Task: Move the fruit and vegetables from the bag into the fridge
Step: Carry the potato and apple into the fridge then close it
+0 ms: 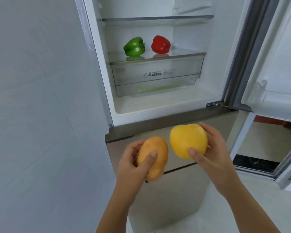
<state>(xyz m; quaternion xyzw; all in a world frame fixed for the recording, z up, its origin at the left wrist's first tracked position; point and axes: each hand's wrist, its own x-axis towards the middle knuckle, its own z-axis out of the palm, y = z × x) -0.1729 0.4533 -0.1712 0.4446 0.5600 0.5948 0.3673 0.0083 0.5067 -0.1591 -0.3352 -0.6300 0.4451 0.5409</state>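
My left hand (133,163) grips an orange-yellow mango (155,153) in front of the lower fridge doors. My right hand (210,152) holds a yellow bell pepper (187,140) just to the mango's right, slightly higher. The fridge (158,105) stands open above both hands. On its glass shelf (183,55) lie a green bell pepper (134,46) on the left and a red bell pepper (160,44) on the right. No bag is in view.
A clear crisper drawer (155,75) sits under the glass shelf, with something green faintly visible at its bottom. The open fridge door (275,64) swings out on the right. A white tiled wall (37,115) runs along the left.
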